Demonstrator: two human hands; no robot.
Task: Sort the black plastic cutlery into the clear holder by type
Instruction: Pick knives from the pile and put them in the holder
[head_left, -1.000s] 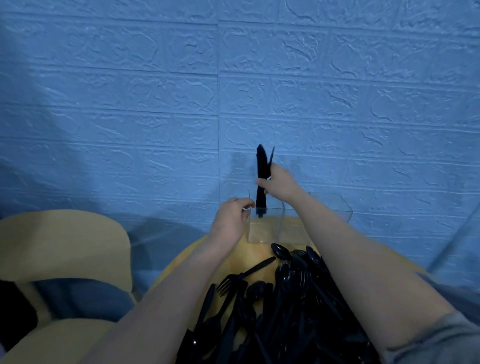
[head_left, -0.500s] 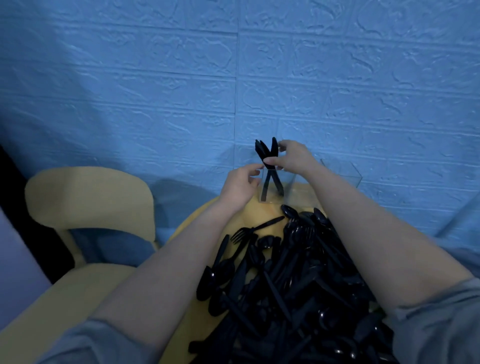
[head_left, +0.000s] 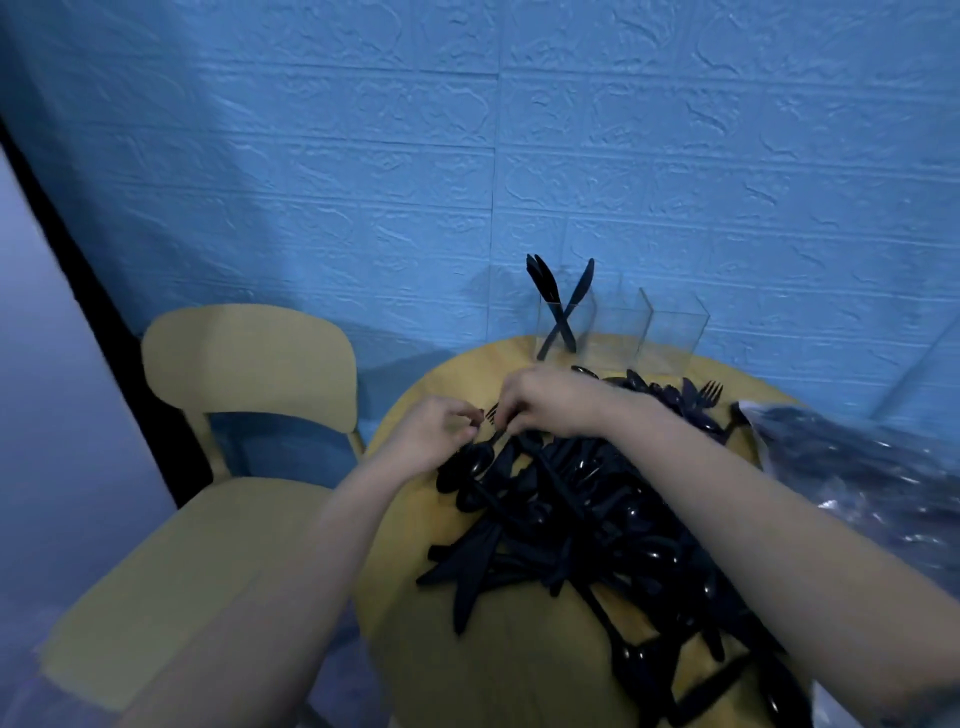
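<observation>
A clear holder (head_left: 670, 332) with three compartments stands at the far edge of the round table (head_left: 498, 649). Black knives (head_left: 558, 306) lean crossed in its left compartment; the other two hold nothing that I can see. A big heap of black cutlery (head_left: 597, 519) covers the table's middle. My right hand (head_left: 545, 405) is at the heap's far left end, its fingers curled round a black fork (head_left: 493, 434) there. My left hand (head_left: 436, 431) is just beside it with fingers curled; whether it holds anything I cannot make out.
A yellow chair (head_left: 244, 364) stands left of the table. A crinkled plastic bag (head_left: 872, 467) lies at the right edge. A blue brick-patterned wall (head_left: 467, 156) rises right behind the holder. A lone fork (head_left: 709, 392) lies near the holder's right end.
Both hands have left the holder and come down to the heap's far left end. The knives now stand alone in the left compartment. The view has tilted down and left.
</observation>
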